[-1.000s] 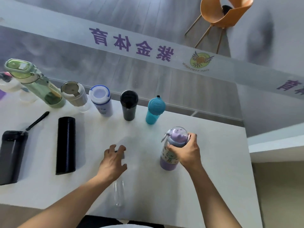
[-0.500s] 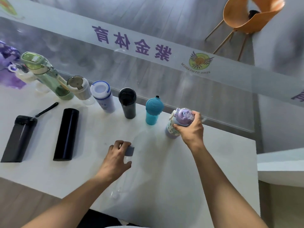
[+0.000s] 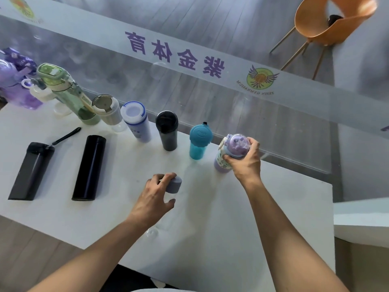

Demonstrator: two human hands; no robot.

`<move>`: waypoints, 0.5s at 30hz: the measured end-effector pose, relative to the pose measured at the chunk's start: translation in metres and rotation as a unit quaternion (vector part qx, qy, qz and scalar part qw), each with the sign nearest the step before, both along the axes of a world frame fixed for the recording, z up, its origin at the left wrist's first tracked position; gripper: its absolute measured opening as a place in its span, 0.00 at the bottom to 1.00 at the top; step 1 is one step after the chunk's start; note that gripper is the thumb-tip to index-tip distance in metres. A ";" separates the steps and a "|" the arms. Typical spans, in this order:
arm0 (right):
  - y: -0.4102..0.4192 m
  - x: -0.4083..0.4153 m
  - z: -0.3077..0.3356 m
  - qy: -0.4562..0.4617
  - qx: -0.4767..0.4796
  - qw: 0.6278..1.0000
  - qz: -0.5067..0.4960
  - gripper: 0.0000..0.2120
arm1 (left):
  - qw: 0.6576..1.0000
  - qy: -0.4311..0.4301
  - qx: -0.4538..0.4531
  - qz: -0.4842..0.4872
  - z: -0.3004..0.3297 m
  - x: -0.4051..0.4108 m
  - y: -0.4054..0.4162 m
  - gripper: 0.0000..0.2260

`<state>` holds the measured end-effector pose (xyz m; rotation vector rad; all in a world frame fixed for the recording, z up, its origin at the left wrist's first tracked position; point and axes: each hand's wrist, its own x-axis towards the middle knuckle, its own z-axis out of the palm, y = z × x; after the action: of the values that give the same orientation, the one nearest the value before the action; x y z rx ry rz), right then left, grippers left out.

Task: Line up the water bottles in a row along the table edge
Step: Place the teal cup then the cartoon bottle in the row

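Several bottles stand in a row along the far edge of the white table (image 3: 273,218): a green one (image 3: 69,93), a grey-lidded one (image 3: 108,110), a white-and-blue one (image 3: 136,121), a black one (image 3: 167,132) and a teal one (image 3: 199,142). My right hand (image 3: 245,159) grips the lid end of a purple bottle (image 3: 223,161) standing at the row's right end. My left hand (image 3: 154,198) holds a clear bottle with a grey-purple cap (image 3: 174,183), lying on the table.
Two black flasks lie flat at the left, a square one with a strap (image 3: 31,171) and a round one (image 3: 89,167). More purple and white bottles (image 3: 19,87) crowd the far left corner. A glass panel runs behind the table, and an orange chair (image 3: 330,24) stands beyond it.
My right hand carried the purple bottle from mid-table to the far edge, setting it beside the teal bottle. My left hand closed around the clear bottle's capped end.
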<state>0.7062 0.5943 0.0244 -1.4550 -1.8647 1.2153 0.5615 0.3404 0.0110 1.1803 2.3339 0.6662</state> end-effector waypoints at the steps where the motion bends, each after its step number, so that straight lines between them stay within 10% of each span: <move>1: -0.001 0.002 0.001 -0.005 -0.014 1.000 -0.003 0.47 | 1.000 0.001 0.002 -0.003 0.002 0.001 0.001 0.32; 7: -0.040 0.038 -0.011 -0.086 -0.089 0.991 -0.049 0.43 | 0.999 0.021 0.019 -0.037 0.012 0.010 0.014 0.33; 15: -0.134 0.050 -0.033 -0.087 -0.148 0.972 0.157 0.35 | 0.995 0.007 0.063 -0.073 0.028 0.030 0.044 0.36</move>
<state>0.7563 0.4601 -0.0085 -1.4972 -2.1679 1.6202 0.5915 0.3844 0.0392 1.4001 2.2182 0.7654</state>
